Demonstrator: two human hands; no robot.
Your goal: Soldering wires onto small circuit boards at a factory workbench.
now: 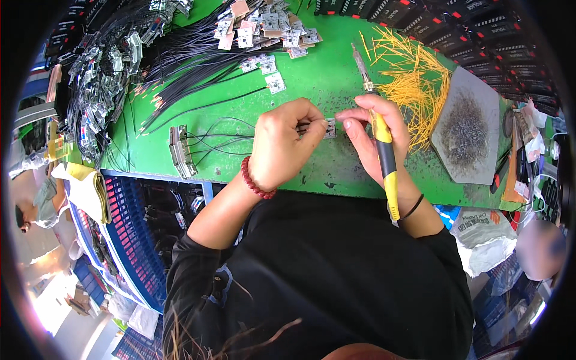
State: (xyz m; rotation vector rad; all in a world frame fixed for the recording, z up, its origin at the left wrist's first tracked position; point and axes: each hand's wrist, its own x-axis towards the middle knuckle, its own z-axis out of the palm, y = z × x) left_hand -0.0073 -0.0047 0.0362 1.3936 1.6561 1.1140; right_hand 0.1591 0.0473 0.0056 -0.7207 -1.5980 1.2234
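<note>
My left hand (pixel 277 144) is closed in a pinch over thin black wires (pixel 222 137), near a small whitish circuit board (pixel 330 128) on the green table. The wires run left to a flat silver-and-black module (pixel 180 151). In my right hand (pixel 401 135) rests a yellow-and-black soldering iron (pixel 386 155), its metal tip slanting up and away from the board. The thumb and a fingertip of that hand come close to the board's right side; whether they grip anything small there cannot be made out.
Black cables (pixel 198 75) with small boards (pixel 275 83) lie at the back left, beside a heap of wired silver modules (pixel 99 90). Yellow wires (pixel 414 78) are piled right of the iron, near a soot-stained grey slab (pixel 480 162). Black cases (pixel 468 30) line the back. A blue crate (pixel 129 222) stands lower left.
</note>
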